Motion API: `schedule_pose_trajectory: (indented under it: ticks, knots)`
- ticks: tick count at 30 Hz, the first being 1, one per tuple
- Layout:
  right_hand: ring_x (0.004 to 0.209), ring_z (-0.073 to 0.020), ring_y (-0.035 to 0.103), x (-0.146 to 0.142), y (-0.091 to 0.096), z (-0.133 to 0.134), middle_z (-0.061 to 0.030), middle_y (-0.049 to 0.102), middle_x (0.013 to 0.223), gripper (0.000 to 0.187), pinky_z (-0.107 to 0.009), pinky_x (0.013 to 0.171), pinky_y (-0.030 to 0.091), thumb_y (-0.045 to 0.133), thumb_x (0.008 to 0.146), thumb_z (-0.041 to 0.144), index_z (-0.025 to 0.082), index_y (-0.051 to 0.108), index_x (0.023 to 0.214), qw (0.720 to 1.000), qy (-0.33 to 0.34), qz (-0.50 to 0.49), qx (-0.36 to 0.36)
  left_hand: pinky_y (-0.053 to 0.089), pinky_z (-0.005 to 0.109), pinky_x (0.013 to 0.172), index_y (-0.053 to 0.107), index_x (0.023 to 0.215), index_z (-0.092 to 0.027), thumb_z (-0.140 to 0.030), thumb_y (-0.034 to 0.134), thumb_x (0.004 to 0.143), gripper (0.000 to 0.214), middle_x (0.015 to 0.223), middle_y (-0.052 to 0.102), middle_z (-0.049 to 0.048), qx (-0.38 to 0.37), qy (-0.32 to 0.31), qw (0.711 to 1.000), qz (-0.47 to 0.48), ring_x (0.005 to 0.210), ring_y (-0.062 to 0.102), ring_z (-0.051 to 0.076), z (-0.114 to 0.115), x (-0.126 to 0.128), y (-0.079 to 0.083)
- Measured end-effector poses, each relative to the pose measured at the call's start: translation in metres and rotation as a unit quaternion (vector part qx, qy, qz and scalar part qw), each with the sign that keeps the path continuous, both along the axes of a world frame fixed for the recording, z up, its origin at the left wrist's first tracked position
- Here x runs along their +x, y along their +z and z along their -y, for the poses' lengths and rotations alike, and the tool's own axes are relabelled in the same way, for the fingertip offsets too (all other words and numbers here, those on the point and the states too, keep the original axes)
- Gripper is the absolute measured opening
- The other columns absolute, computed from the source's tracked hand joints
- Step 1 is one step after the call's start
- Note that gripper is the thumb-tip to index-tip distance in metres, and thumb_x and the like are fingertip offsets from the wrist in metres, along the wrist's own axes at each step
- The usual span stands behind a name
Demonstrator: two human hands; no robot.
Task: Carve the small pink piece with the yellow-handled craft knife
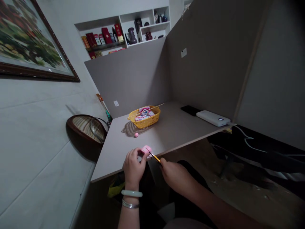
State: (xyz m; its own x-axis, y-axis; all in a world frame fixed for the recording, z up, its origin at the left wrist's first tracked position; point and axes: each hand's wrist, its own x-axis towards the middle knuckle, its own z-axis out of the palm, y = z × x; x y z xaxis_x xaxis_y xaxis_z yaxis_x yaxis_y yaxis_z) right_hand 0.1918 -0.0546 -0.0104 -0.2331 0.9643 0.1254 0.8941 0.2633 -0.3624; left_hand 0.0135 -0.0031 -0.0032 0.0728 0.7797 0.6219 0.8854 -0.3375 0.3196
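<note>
At the table's front edge my left hand has its thumb and fingers closed on a soft-looking pink lump, perhaps modelling clay. My right hand grips a thin tool with a yellow handle and a dark, narrow tip. That tip touches the pink lump or lies just over it; its exact end is too small to make out. Beyond my left hand a small pink ball rests on the table, in front of the yellow basket.
Coloured packets lie in the basket, with a thin stick across its rim. Toward the right are a black phone-like slab and a white power bank with a cable. Grey panels enclose the table at the back and right.
</note>
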Motion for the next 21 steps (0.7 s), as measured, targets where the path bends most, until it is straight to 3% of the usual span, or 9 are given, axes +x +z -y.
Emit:
schedule_pose_trajectory:
  ticks: [4,10,16,21]
  knots:
    - [0.070,-0.0202,0.068,-0.007,0.004,-0.009,-0.0071,0.071,0.082,0.018,-0.025,0.051,0.025,0.034,0.093,0.018,0.019,0.051,0.096,1.000,0.003,0.009,0.016,0.047,0.032,0.075,0.060,0.098,-0.020,-0.048,0.053,0.087,0.031,0.094,0.065,0.0067,0.001,0.010,1.000,-0.001,0.084,0.060,0.021,0.000,0.000,0.001]
    - [0.072,-0.0200,0.069,0.002,-0.003,0.009,-0.0074,0.071,0.080,0.022,-0.024,0.051,0.026,0.030,0.097,0.024,0.018,0.051,0.092,0.999,-0.010,-0.007,-0.037,0.047,0.032,0.075,0.060,0.099,-0.021,-0.048,0.053,0.087,0.031,0.095,0.065,0.0059,0.000,0.009,1.000,-0.006,0.086,0.060,0.021,0.002,0.000,0.001]
    - [0.074,-0.0213,0.069,-0.010,0.009,-0.010,-0.0075,0.071,0.086,0.018,-0.024,0.053,0.029,0.033,0.095,0.020,0.019,0.051,0.098,1.000,0.000,0.031,-0.004,0.047,0.033,0.076,0.060,0.099,-0.020,-0.047,0.053,0.087,0.030,0.096,0.065,0.0075,0.019,0.016,1.000,-0.011,0.088,0.060,0.022,0.000,0.000,-0.001]
    - [0.071,-0.0210,0.069,0.000,-0.001,0.002,-0.0064,0.071,0.079,0.021,-0.026,0.051,0.025,0.032,0.097,0.025,0.019,0.051,0.091,1.000,-0.001,0.015,-0.023,0.046,0.034,0.080,0.059,0.101,-0.020,-0.047,0.053,0.088,0.031,0.097,0.065,0.0074,0.025,0.013,1.000,-0.014,0.090,0.059,0.022,0.001,0.001,-0.002]
